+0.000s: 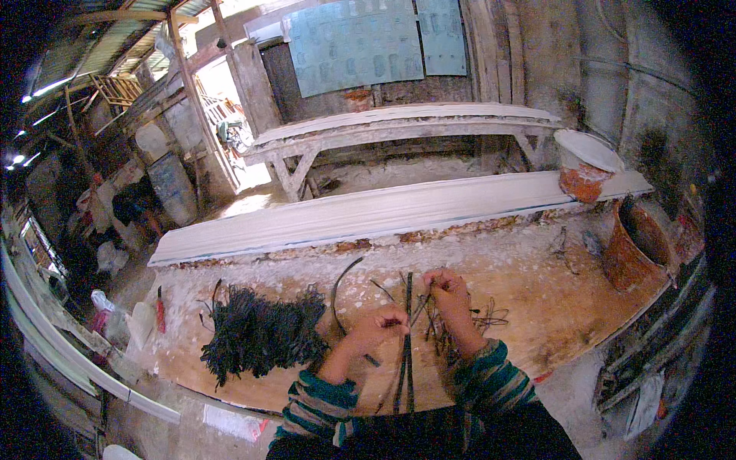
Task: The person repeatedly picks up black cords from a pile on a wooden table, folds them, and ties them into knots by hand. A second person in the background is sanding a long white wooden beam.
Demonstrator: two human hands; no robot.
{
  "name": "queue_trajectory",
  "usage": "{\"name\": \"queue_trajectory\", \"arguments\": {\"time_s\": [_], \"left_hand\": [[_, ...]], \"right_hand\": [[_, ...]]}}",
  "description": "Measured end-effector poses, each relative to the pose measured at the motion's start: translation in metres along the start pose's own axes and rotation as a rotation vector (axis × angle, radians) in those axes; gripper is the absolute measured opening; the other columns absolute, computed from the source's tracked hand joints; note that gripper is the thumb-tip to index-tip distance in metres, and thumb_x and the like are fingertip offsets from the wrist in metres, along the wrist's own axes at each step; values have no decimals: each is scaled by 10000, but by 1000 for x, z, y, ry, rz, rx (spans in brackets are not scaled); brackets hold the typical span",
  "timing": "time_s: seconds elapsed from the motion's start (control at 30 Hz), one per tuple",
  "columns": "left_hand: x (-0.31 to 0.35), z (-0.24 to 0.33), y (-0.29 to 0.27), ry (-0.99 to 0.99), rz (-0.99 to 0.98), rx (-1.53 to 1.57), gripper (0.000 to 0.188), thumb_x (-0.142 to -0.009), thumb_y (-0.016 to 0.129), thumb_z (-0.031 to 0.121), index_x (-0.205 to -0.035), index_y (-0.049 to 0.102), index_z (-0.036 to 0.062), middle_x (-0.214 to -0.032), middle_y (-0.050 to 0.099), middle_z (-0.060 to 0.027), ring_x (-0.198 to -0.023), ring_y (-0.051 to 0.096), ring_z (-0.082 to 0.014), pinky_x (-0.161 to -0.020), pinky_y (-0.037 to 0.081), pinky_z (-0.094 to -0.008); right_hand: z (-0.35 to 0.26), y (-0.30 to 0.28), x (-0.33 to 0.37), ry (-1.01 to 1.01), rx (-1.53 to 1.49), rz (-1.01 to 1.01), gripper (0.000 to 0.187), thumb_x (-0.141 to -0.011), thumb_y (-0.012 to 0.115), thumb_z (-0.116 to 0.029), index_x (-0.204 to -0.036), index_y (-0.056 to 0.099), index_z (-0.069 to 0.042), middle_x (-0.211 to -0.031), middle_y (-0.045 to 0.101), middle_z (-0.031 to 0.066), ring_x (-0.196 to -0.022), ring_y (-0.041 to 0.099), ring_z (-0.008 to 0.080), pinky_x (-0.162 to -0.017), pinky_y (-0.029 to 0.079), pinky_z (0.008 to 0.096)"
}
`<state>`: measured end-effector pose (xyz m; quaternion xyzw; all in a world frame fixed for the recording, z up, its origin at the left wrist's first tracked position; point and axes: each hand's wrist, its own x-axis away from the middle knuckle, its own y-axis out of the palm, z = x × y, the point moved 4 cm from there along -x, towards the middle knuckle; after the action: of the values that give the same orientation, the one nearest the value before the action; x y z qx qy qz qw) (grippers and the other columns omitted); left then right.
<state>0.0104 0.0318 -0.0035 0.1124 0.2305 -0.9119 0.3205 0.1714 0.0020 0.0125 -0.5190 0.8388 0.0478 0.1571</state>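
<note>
My left hand (387, 320) and my right hand (446, 285) are close together over the near table, fingers pinched. A thin dark strip (418, 309) runs slantwise between them, with an end in each hand. Below, longer black strips (405, 368) lie lengthwise toward my body, passing beside my left fingertips. Under and beside my right wrist is a loose tangle of thin dark strips (491, 316). Left of my left forearm sits a thick heap of black strips (264, 331), bunched side by side. A single curved black strip (337, 295) lies between that heap and my left hand.
Long white mouldings (368, 215) lie along the table's far side. A rusty orange bucket (636, 249) stands at right; another white-crusted bucket (586, 172) is behind it. A red-handled tool (161, 313) lies at the left edge. Farther back, a bench (399, 134) stands before the wall.
</note>
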Motion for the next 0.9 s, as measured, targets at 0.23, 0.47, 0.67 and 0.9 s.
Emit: {"name": "queue_trajectory", "arguments": {"time_s": [0.23,0.47,0.67,0.9], "left_hand": [[2,9,5,-229,-36,139,124,-743,616,122,-746,509,60,-694,466,35,-657,448,-59,-582,377,-197],[2,-16,-33,-171,562,61,98,-717,614,93,-687,529,55,-639,506,22,-590,445,-58,-521,357,-195],[15,-8,-60,-329,864,4,61,-726,600,85,-735,568,34,-641,530,15,-584,462,-68,-532,368,-203],[11,-10,-54,-324,731,21,73,-762,569,77,-758,611,18,-725,591,-19,-633,511,-87,-592,399,-204]], "right_hand": [[-4,-1,1,-19,-101,26,240,-687,484,17,-874,610,-62,-680,524,-6,-624,455,93,-587,379,216],[2,-5,-5,-26,-26,-34,93,-718,604,-80,-803,603,-43,-835,555,29,-808,499,115,-734,384,237],[-25,33,22,-206,-24,-694,151,-742,614,-180,-820,607,-50,-951,523,67,-949,467,188,-815,369,301],[-36,43,38,-205,-191,-857,219,-780,575,-241,-847,604,-35,-1036,518,73,-1044,440,204,-900,318,330]]}}
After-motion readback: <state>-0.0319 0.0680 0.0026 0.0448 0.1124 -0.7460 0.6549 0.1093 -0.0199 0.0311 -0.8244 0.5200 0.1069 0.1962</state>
